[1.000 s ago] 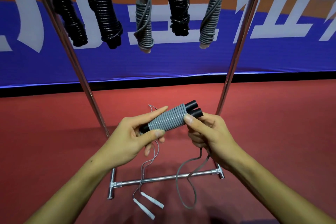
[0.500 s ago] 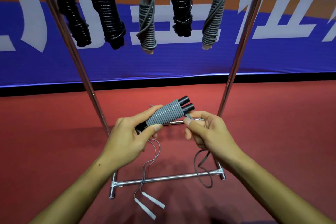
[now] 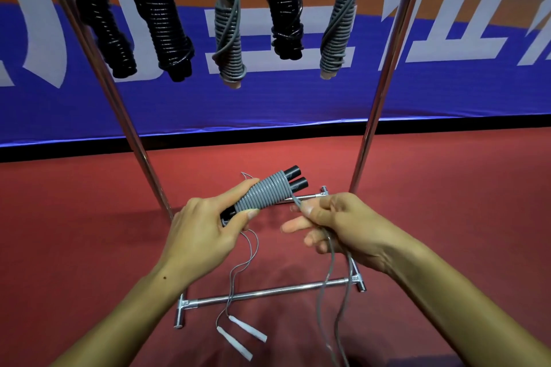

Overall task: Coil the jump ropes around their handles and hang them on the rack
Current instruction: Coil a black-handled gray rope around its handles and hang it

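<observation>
Five coiled ropes (image 3: 228, 24) hang on the rack (image 3: 384, 80) above.

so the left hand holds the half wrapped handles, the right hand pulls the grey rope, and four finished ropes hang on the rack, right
Not quite: the head view shows five finished ropes hanging on the rack, three black and two grey, not four. The rest holds: the left hand grips the half-wrapped handles and the right hand pulls the grey rope.

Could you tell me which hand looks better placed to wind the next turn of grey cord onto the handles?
Probably the right hand: it pinches the loose grey cord, while the left hand grips the coiled handles.
</observation>
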A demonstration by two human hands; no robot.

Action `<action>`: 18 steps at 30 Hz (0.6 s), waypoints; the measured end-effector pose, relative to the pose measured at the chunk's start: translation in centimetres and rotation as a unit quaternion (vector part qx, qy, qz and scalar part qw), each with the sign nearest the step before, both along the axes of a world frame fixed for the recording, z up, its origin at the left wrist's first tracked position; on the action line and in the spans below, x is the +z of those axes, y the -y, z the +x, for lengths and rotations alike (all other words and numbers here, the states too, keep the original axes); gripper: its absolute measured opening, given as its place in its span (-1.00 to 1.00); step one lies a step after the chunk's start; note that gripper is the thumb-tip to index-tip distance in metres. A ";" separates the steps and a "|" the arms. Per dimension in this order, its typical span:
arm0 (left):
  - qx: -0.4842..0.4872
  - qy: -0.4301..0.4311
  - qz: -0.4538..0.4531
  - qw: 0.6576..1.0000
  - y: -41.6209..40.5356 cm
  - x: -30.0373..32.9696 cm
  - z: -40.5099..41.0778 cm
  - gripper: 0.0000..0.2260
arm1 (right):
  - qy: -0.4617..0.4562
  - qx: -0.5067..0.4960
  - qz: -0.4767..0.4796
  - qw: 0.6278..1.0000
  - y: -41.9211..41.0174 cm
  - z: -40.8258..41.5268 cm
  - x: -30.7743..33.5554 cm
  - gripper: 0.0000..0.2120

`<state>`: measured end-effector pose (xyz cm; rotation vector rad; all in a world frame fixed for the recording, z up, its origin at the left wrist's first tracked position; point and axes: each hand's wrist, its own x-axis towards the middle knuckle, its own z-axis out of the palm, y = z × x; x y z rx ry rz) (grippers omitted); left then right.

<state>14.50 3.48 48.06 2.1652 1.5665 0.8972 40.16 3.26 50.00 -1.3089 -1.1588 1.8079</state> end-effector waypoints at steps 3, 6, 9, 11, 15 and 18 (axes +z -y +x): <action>0.012 -0.027 0.021 0.999 -0.2 -0.1 -0.1 -0.50 | 0.096 0.045 0.053 0.993 -0.2 0.5 -0.3 -0.78; 0.019 -0.032 0.031 0.999 -0.4 -0.2 -0.4 -0.50 | 0.156 0.030 0.107 0.982 -0.4 0.7 -1.1 -0.81; 0.024 -0.049 0.035 0.998 -0.4 -0.1 -0.5 -0.50 | 0.239 0.011 0.200 0.950 -0.6 1.1 -1.8 -0.86; 0.029 -0.065 0.043 0.997 -0.4 -0.2 -0.5 -0.50 | 0.242 0.013 0.208 0.948 -0.6 1.1 -1.9 -0.86; 0.029 -0.078 0.025 0.996 -0.7 -0.4 -0.7 -0.50 | 0.287 0.002 0.221 0.932 -0.5 0.7 -1.8 -0.75; 0.022 -0.087 0.003 0.996 -0.6 -0.2 -0.6 -0.48 | 0.328 -0.003 0.221 0.919 -0.3 0.3 -1.6 -0.80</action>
